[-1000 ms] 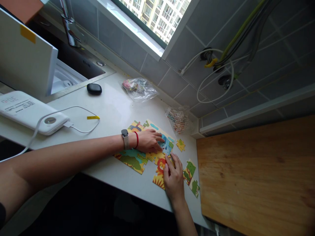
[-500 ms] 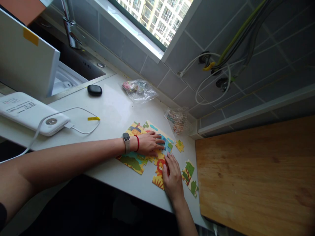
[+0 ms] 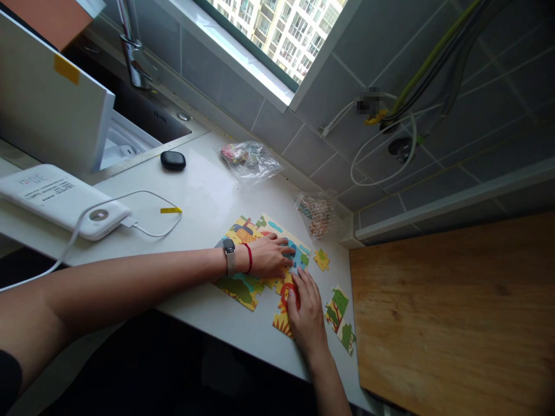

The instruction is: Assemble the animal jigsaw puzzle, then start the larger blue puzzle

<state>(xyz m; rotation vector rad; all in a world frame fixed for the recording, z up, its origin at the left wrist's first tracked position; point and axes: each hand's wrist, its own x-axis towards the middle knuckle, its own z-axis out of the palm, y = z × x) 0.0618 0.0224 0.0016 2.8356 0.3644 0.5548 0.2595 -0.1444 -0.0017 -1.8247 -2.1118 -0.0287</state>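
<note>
My left hand [image 3: 269, 255] lies flat with fingers apart on the upper part of a partly joined jigsaw puzzle [image 3: 238, 292] with animal pictures. It covers some of the blue animal near its fingertips. My right hand [image 3: 309, 315] rests, fingers stretched out, on the puzzle's right side. Its thumb lies over the lion piece [image 3: 282, 322], hiding part of the lion's face. A loose yellow puzzle piece [image 3: 321, 260] sits beyond my right fingertips. To the right of that hand lie green tree pieces [image 3: 338, 315], apart from the main puzzle.
A wooden board [image 3: 451, 312] borders the counter on the right. Clear plastic bags [image 3: 255, 164] lie near the tiled wall. On the left are a black case [image 3: 173, 160], a white power bank [image 3: 65, 199] with a cable, and a sink [image 3: 169, 124] holding a white box.
The view has shifted slightly, so everything sits a little further right. My right thumb has slid left over the lion's face. My left hand stays on the puzzle.
</note>
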